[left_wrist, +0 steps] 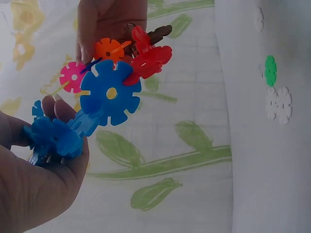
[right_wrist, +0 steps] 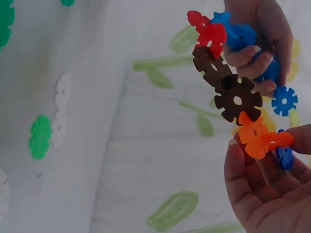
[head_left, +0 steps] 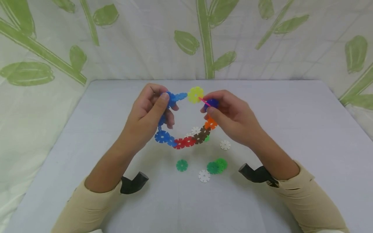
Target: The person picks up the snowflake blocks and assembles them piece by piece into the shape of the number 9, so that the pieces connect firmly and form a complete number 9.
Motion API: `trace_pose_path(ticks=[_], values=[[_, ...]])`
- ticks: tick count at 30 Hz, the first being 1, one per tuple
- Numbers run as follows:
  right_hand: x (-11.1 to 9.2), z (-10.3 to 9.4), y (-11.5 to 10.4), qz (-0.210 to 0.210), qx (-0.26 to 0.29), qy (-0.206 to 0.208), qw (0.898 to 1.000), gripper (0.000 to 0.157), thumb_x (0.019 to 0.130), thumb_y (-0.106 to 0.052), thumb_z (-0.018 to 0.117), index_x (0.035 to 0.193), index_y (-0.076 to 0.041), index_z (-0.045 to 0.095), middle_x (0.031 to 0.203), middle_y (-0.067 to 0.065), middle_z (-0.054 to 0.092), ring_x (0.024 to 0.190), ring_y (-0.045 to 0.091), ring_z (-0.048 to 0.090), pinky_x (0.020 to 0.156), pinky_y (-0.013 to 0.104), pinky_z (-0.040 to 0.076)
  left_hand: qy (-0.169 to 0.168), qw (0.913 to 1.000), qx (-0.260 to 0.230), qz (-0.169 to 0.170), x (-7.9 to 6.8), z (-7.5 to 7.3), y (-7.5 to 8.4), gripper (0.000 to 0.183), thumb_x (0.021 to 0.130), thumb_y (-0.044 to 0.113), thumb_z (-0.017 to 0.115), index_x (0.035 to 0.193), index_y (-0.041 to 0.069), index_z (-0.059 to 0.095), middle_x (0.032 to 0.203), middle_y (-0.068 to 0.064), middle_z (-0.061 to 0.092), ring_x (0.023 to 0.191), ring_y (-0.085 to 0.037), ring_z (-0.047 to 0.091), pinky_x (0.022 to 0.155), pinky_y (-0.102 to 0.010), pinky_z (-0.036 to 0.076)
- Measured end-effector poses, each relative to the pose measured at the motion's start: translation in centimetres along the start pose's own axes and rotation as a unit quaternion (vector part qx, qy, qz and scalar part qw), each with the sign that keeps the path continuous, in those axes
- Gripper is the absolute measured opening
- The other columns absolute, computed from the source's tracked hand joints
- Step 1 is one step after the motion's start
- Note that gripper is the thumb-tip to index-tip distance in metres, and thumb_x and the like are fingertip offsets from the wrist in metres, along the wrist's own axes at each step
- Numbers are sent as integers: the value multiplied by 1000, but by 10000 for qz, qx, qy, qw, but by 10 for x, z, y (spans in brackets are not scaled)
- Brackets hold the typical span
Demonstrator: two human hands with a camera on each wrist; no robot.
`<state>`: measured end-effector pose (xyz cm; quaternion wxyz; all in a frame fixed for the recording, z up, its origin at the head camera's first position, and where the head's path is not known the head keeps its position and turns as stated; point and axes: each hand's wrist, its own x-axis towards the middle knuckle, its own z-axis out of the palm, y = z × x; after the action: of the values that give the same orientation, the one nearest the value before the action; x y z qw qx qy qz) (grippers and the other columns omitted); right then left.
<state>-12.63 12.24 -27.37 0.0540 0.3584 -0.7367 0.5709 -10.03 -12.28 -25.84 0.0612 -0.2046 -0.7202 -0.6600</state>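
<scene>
A curved chain of notched plastic flower discs hangs between both hands, above the table. My left hand [head_left: 145, 115] pinches the blue discs [left_wrist: 53, 138] at one end between thumb and fingers. From there the chain runs through more blue, red discs [head_left: 186, 142], brown discs [right_wrist: 238, 104] and orange discs [right_wrist: 253, 136]. My right hand [head_left: 234, 118] pinches its other end near a dark blue disc [head_left: 213, 103] and a pink disc [left_wrist: 66, 80]. A yellow disc [head_left: 195, 94] sticks out beyond the right fingertips. The left end's light blue disc [head_left: 181, 96] points at the yellow disc's edge.
Loose discs lie on the table [head_left: 116, 97] below the hands: a green disc [head_left: 182, 165], overlapping green discs [head_left: 213, 168], and white discs [head_left: 225, 145]. A leaf-patterned curtain [head_left: 145, 48] hangs behind the table. Black curved mounts [head_left: 134, 183] project from both wrists.
</scene>
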Motion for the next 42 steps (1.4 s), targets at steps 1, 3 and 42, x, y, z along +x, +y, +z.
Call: trace_pose_path(ticks=[1, 3, 42], values=[[0, 0, 0, -20, -30, 1, 10000, 29, 94, 11, 59, 122, 8, 57, 103, 9, 67, 90, 25, 67, 79, 29, 57, -7, 10000, -4, 16, 0, 0, 0, 13, 106, 5, 44, 118, 4, 49, 96, -16, 63, 66, -25, 62, 66, -28, 57], [0, 0, 1, -64, -76, 19, 9999, 29, 94, 11, 59, 122, 7, 57, 103, 10, 67, 90, 26, 67, 80, 29, 57, -14, 10000, -7, 69, 0, 0, 0, 13, 106, 5, 44, 117, 3, 49, 96, -17, 63, 66, -25, 62, 66, -28, 57], [-3, 5, 3, -701, -1503, 235, 9859, 45, 88, 0, 74, 131, 1, 60, 104, 5, 71, 89, 10, 66, 78, 24, 56, -61, 10000, 20, 67, 3, -6, -2, 15, 106, 10, 48, 117, 3, 55, 97, -16, 68, 66, -30, 63, 65, -32, 58]])
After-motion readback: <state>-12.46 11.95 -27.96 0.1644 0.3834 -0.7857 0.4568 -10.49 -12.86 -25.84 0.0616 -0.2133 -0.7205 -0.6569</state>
